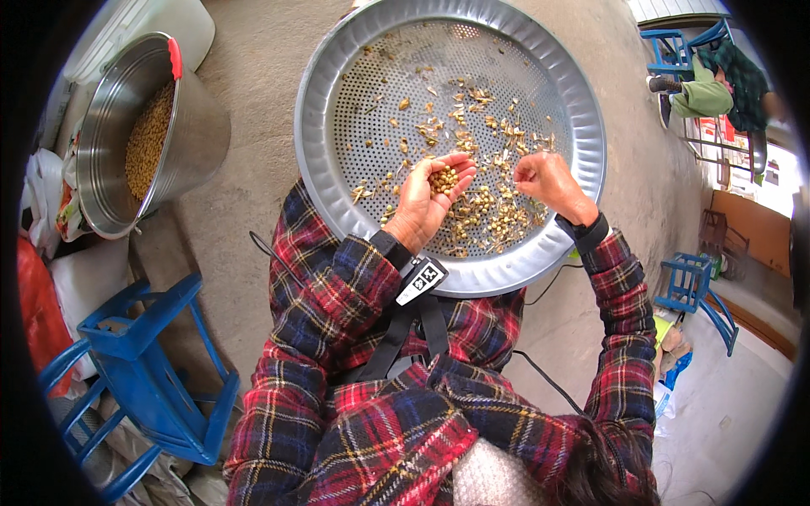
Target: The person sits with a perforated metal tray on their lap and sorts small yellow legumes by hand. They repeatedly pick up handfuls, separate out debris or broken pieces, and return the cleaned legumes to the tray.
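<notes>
A round metal sieve (452,284) with a fluted rim lies across the person's lap. Dry pods, husk pieces and loose beans (500,218) are strewn over its perforated bottom, thickest towards the near right. My left hand (427,196) is cupped palm up above the sieve, with a small heap of pale yellow beans (444,180) in it. Just to the right, my right hand (552,183) hovers over the sieve with its fingers curled in towards the thumb. Whether anything sits between those fingertips is hidden.
On the left, a metal bucket (199,129) with a red grip on its rim holds many beans (149,145). A blue chair (149,373) stands below it, beside white and red bags. Another person (709,88) sits at the far right. A cable (550,379) hangs by my right arm.
</notes>
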Tool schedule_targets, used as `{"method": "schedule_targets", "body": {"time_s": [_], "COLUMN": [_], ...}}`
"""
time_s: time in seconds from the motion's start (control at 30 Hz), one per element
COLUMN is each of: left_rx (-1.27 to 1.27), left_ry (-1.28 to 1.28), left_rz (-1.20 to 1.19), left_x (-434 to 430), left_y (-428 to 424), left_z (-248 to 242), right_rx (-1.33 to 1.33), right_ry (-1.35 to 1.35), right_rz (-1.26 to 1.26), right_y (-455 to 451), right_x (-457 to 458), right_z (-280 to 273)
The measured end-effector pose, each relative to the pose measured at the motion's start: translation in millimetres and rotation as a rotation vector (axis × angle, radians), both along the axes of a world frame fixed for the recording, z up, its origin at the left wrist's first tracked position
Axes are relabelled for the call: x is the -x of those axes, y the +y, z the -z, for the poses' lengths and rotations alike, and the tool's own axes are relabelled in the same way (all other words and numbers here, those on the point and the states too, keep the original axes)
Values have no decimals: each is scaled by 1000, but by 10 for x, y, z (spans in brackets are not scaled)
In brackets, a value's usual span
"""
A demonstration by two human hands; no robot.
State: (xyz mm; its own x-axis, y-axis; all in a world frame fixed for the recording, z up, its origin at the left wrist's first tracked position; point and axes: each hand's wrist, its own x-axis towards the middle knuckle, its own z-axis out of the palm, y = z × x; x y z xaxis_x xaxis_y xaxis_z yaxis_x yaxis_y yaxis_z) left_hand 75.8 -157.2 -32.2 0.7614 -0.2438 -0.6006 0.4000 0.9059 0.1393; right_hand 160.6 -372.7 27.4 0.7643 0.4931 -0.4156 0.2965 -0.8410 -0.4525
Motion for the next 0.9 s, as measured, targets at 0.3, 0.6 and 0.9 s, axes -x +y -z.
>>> {"method": "schedule_targets", "body": {"time_s": [0.3, 0.6, 0.9], "left_rx": [13, -9, -21], "left_ry": [-4, -7, -53], "left_rz": [-1, -3, 44], "left_x": [9, -2, 13], "left_y": [-11, -21, -16], "left_z": [29, 17, -23], "right_rx": [-39, 9, -560], "right_ry": [-34, -74, 517], "right_rz": [-20, -23, 312], "right_y": [-121, -130, 123], "right_x": [202, 248, 88], "right_z": [149, 156, -270]}}
